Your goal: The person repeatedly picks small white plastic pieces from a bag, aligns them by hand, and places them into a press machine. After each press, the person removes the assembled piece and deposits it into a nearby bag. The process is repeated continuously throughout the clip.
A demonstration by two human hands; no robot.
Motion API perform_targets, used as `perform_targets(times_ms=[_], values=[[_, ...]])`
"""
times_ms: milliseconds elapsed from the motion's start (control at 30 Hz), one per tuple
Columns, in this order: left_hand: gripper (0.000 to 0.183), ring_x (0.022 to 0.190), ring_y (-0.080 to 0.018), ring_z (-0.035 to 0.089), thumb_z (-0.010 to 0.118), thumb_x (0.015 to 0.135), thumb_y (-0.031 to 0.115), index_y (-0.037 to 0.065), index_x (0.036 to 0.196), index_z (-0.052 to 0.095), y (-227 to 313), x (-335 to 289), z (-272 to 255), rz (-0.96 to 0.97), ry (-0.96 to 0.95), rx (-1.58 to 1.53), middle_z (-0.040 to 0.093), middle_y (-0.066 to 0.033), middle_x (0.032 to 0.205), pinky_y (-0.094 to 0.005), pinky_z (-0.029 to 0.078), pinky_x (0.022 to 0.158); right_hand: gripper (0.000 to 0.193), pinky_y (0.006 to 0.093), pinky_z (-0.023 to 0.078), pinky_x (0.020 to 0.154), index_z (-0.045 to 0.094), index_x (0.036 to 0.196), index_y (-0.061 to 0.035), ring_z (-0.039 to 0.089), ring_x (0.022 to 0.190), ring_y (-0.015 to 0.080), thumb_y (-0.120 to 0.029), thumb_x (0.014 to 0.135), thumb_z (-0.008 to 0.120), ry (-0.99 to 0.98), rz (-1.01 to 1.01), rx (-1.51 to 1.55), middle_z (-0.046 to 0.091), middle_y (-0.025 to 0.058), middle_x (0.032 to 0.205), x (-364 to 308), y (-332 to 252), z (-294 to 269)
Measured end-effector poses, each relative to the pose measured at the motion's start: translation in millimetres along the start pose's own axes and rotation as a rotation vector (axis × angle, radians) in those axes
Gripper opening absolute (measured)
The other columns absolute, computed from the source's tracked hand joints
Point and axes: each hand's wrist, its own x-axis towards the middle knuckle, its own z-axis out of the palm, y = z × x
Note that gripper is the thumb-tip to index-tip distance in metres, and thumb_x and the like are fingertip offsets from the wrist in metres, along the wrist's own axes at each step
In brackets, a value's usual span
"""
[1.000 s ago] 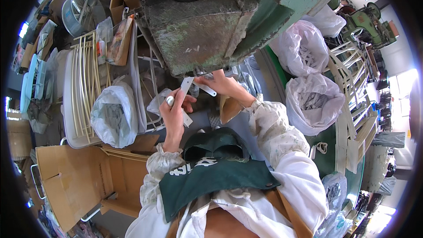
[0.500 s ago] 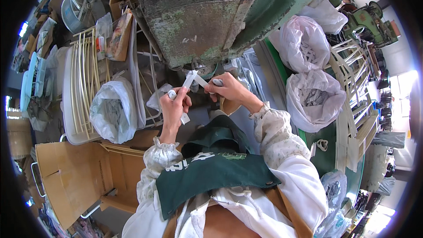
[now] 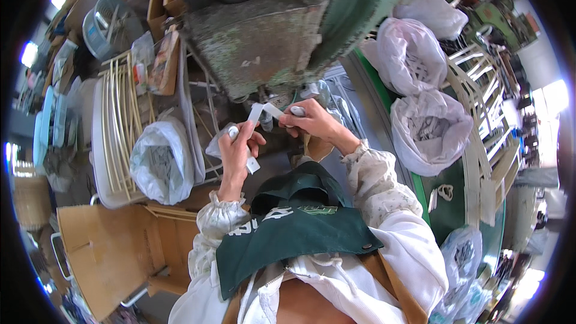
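My left hand point(image 3: 237, 155) is closed around a flat white strip point(image 3: 256, 112), which sticks up past the fingertips; a white end also shows below the fingers. My right hand point(image 3: 317, 123) pinches a second flat white strip point(image 3: 273, 110), slanting up to the left. The upper ends of the two strips come close together just below the worn green machine point(image 3: 252, 42); whether they touch, I cannot tell. A white covering sits on a finger of each hand.
On the left stand a white plastic bag point(image 3: 141, 165) of grey pieces, a rack of pale rods point(image 3: 114, 126) and an open cardboard box point(image 3: 99, 246). To the right, two white bags point(image 3: 408, 144) point(image 3: 390, 54) and long pale strips point(image 3: 474, 144) rest on a green surface point(image 3: 444, 204).
The view has shifted, so the machine stands farther left and higher. Both hands still hold their strips, whose upper ends now sit a little lower, away from the machine's underside.
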Motion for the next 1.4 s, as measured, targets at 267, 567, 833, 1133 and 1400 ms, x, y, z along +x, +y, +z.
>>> perform_targets(times_ms=[267, 567, 833, 1133, 1400], values=[[0.062, 0.059, -0.0153, 0.054, 0.037, 0.095, 0.054, -0.001, 0.082, 0.065, -115.0, -63.7, -37.6, -0.625, -0.208, -0.343, 0.06, -0.0063, 0.068, -0.0269, 0.042, 0.055, 0.017, 0.0198, 0.029, 0.044, 0.067, 0.085, -0.0036, 0.044, 0.05, 0.0045, -0.02, 0.085, 0.065, 0.804, 0.008, 0.228, 0.053, -0.0035, 0.062, -55.2, 9.0, -126.0], [0.026, 0.063, -0.0046, 0.056, 0.064, 0.088, 0.026, 0.001, 0.087, 0.072, -86.4, -106.0, -78.4, -0.509, -0.311, 0.242, 0.066, -0.0013, 0.072, -0.0196, 0.041, 0.054, 0.046, 0.0277, 0.05, 0.061, 0.045, 0.13, 0.0001, 0.065, 0.076, 0.0178, 0.004, 0.084, 0.049, 0.523, 0.159, -0.151, 0.064, 0.0157, 0.1, -22.0, 50.9, -196.3], [0.022, 0.066, -0.004, 0.057, 0.073, 0.079, 0.013, 0.003, 0.099, 0.072, -28.5, -107.7, -81.7, -0.48, -0.517, 0.453, 0.068, -0.0022, 0.079, -0.019, 0.046, 0.061, 0.033, 0.0261, 0.056, 0.064, 0.046, 0.123, 0.0088, 0.066, 0.077, 0.0185, -0.008, 0.095, 0.05, -0.048, -0.033, 0.302, 0.063, 0.015, 0.092, 7.3, -4.0, 15.5], [0.025, 0.084, -0.0072, 0.06, 0.062, 0.087, 0.004, 0.004, 0.111, 0.067, -37.9, -107.3, -83.4, -0.373, -0.727, 0.361, 0.07, -0.0064, 0.097, -0.0249, 0.048, 0.08, 0.02, 0.0217, 0.048, 0.052, 0.051, 0.105, 0.0055, 0.06, 0.062, 0.0136, -0.011, 0.094, 0.053, 0.026, 0.069, 0.264, 0.061, 0.011, 0.083, 16.3, -5.3, 23.1], [0.02, 0.074, -0.0041, 0.055, 0.064, 0.089, 0.017, 0.001, 0.099, 0.071, -55.6, -124.3, -69.5, -0.444, -0.4, 0.107, 0.067, -0.0008, 0.085, -0.0205, 0.043, 0.067, 0.029, 0.0208, 0.03, 0.041, 0.055, 0.093, 0.0002, 0.046, 0.049, 0.0078, -0.028, 0.094, 0.056, 0.173, 0.417, 0.328, 0.059, 0.0065, 0.066, 14.0, 50.4, -13.9]])
